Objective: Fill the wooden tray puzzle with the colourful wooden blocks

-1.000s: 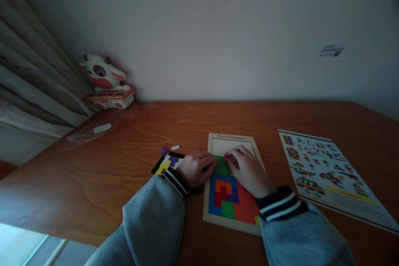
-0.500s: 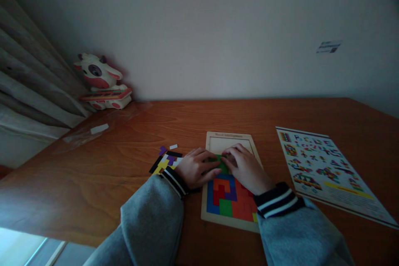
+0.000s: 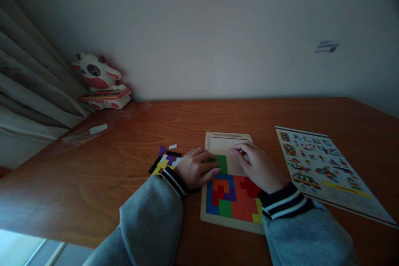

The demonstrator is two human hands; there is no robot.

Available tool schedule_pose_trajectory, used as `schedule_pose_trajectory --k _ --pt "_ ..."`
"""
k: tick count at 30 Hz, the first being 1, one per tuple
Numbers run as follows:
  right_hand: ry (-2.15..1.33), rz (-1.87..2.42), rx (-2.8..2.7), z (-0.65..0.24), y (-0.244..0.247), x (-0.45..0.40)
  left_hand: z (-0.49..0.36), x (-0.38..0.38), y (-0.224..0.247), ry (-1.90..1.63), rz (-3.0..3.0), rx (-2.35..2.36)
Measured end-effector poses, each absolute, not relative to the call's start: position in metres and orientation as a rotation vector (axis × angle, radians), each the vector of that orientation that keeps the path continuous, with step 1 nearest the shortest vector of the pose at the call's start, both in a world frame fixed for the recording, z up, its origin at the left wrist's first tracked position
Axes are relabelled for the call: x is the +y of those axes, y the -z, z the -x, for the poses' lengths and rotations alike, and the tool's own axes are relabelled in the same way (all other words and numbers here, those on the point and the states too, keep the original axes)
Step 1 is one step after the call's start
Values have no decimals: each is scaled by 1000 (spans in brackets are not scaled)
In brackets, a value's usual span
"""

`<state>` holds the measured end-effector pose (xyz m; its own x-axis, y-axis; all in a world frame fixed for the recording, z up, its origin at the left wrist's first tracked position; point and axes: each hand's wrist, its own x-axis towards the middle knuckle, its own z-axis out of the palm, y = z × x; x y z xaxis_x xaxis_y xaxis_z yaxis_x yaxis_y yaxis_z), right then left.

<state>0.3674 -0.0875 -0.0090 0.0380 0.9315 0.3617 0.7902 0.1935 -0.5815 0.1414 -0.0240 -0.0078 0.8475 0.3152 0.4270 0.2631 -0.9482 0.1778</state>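
A wooden puzzle board (image 3: 231,225) lies on the table, its near half filled with blue, red, orange, green and yellow pieces. Green pieces (image 3: 222,163) sit above them at the left side of the tray. My left hand (image 3: 197,168) rests over the board's left edge, fingers spread, tips on the green pieces. Over the bare upper right part of the tray is my right hand (image 3: 256,164), thumb and forefinger brought together; whether anything is between them is too small to tell. Loose black, yellow, white and purple pieces (image 3: 165,163) lie left of my left hand.
A printed pattern sheet (image 3: 327,166) lies on the table (image 3: 124,149) to the right. At the back left stands a cow toy (image 3: 104,83) beside a curtain (image 3: 28,75). A wall rises behind the table.
My right hand has moved right, off the green pieces, uncovering them and more of the bare tray. My left hand has stayed in place.
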Motion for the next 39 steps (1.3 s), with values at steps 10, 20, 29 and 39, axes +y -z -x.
schedule_pose_trajectory --k 10,20,29,39 --pt "-239 1705 -1767 -392 10 -97 -142 -26 6 -733 -2889 462" --pt "-133 1810 -1775 -410 26 -102 -143 -26 6 -714 -2906 453" --pt "-139 1836 -1794 -411 29 -104 -143 -25 9 -734 -2906 455" --pt "-273 1803 -1812 -416 25 -108 -143 -26 8 -711 -2907 453"
